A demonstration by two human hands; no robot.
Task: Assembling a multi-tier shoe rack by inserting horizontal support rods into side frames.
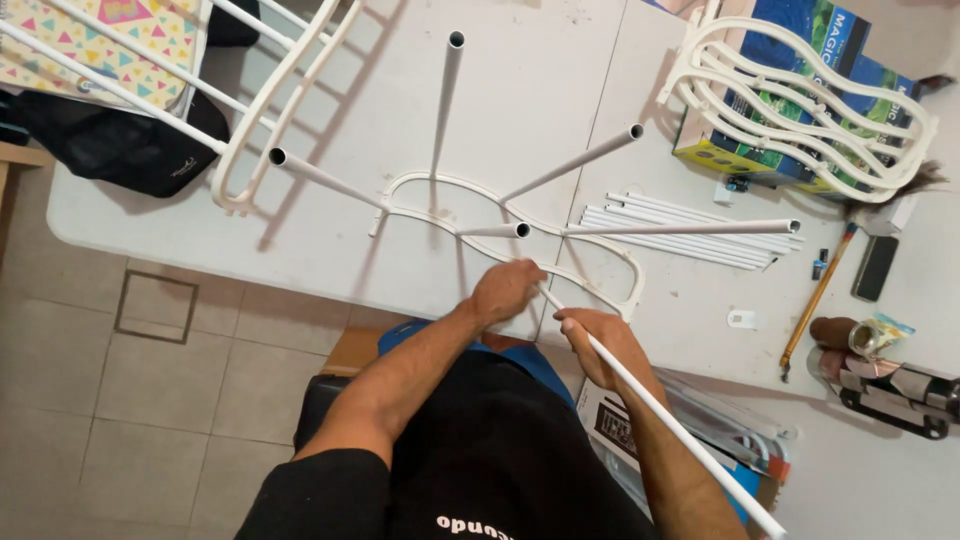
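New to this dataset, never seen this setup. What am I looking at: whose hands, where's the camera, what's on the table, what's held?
There is no machine here: a person works with bare hands, filmed by one camera worn on their head, looking down. The white table carries a curvy white plastic frame with several white tubes standing up out of it. The left hand rests on the frame's near edge. The right hand grips a long white rod whose tip points at the frame beside the left hand. Also on the table: a bundle of spare white rods, a second wavy frame lying on a coloured box, and a black bag.
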